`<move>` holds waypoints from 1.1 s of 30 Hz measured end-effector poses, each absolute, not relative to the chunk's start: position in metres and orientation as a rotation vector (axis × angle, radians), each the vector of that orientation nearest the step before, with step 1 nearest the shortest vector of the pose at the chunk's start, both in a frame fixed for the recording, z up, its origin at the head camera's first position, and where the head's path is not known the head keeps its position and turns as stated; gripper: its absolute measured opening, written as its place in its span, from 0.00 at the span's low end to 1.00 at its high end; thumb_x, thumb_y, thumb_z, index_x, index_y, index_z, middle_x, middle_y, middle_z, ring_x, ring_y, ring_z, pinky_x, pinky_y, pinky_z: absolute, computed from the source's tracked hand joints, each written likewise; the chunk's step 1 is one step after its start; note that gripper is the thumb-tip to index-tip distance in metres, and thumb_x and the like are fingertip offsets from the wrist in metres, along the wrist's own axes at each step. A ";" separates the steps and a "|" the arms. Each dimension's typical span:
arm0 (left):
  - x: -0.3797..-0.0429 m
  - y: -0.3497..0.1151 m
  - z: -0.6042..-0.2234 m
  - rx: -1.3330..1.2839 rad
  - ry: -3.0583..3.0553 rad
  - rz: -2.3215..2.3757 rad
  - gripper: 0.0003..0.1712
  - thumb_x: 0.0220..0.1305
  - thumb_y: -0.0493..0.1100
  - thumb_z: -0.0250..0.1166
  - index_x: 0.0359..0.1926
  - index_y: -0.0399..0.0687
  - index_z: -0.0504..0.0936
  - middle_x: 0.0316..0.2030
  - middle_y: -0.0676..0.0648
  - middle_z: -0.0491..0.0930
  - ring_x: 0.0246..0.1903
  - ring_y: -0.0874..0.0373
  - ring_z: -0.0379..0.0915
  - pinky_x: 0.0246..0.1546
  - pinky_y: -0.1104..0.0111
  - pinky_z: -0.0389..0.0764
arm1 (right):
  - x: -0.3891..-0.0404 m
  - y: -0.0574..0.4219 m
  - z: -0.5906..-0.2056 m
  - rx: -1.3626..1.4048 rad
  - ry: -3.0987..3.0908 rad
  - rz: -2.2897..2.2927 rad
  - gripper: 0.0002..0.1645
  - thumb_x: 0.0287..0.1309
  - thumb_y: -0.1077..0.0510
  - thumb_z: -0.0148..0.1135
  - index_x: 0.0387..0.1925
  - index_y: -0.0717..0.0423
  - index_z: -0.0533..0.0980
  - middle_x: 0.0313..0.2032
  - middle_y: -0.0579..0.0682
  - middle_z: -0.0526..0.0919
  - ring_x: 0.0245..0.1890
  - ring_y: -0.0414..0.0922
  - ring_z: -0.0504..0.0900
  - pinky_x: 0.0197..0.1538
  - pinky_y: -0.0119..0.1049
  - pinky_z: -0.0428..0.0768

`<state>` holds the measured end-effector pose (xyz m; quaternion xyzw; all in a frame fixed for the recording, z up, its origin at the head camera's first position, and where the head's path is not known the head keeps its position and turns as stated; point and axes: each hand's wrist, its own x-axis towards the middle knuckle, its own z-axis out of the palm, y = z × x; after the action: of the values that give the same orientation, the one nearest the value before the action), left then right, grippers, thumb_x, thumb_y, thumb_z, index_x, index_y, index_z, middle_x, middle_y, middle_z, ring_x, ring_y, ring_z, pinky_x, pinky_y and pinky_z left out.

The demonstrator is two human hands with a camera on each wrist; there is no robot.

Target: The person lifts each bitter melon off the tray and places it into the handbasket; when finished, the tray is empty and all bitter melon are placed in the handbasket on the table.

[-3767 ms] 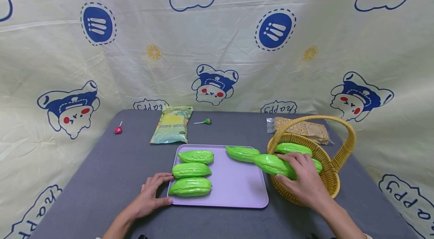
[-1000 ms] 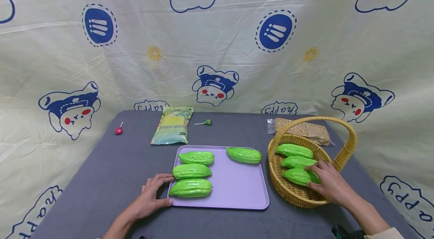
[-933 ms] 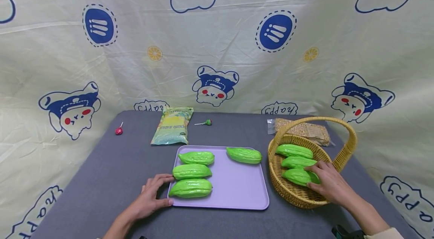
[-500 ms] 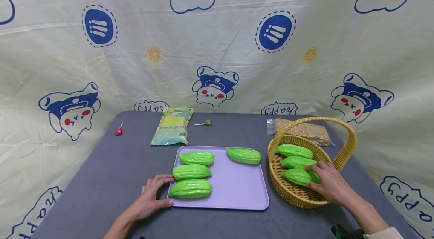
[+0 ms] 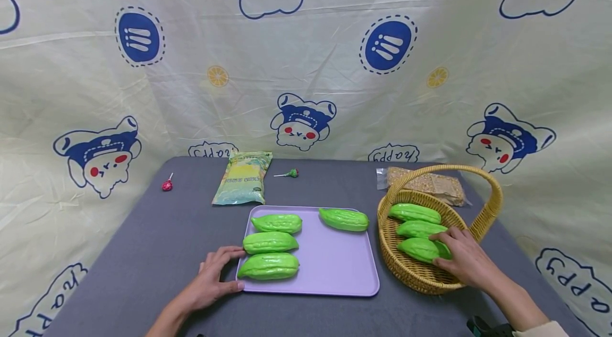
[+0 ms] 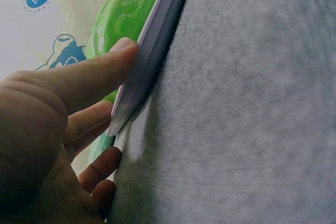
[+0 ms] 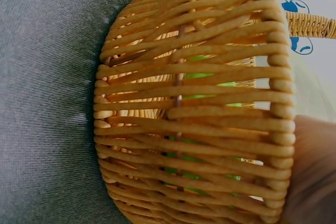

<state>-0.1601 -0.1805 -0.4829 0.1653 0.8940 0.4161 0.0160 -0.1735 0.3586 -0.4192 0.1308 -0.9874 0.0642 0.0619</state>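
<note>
Our left hand [image 5: 212, 277] rests with thumb and fingers spread about the near corner of the lilac tray [image 5: 334, 268], probably to steady it. Our right hand [image 5: 464, 257] pinches the nearest green gourd [image 5: 418, 250] inside the basket [image 5: 400, 272], likely by that end because it lies closest; two more gourds [image 5: 415, 212] sit just beyond. Right of our left hand, three gourds [image 5: 270, 242] lie in a column. All are glossy, ridged and tapered; the tray looks smooth and flat, the basket coarsely woven and rounded.
</note>
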 end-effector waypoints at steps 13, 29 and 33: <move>-0.160 -0.181 -0.482 0.522 2.772 1.301 0.33 0.49 0.54 0.71 0.57 0.55 0.74 0.60 0.51 0.70 0.55 0.52 0.58 0.43 0.64 0.53 | -0.173 0.356 -0.418 0.391 -2.978 0.204 0.26 0.42 0.52 0.73 0.46 0.56 0.78 0.40 0.54 0.75 0.41 0.54 0.72 0.41 0.51 0.69; -0.160 -0.181 -0.483 0.488 2.754 1.296 0.34 0.48 0.53 0.72 0.57 0.53 0.74 0.60 0.51 0.69 0.55 0.52 0.56 0.44 0.63 0.53 | -0.172 0.357 -0.418 0.381 -2.963 0.216 0.26 0.42 0.52 0.73 0.46 0.56 0.78 0.39 0.54 0.75 0.40 0.54 0.72 0.41 0.51 0.69; -0.161 -0.181 -0.482 0.484 2.749 1.288 0.34 0.48 0.54 0.72 0.57 0.53 0.74 0.61 0.51 0.68 0.56 0.52 0.56 0.45 0.63 0.53 | -0.172 0.357 -0.415 0.379 -2.969 0.227 0.28 0.42 0.50 0.73 0.47 0.56 0.78 0.40 0.56 0.76 0.41 0.55 0.73 0.41 0.52 0.69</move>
<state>-0.1606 -0.1811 -0.4822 0.1574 0.8938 0.4186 0.0336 -0.1716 0.3573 -0.4154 0.1258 -0.9867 0.0754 0.0700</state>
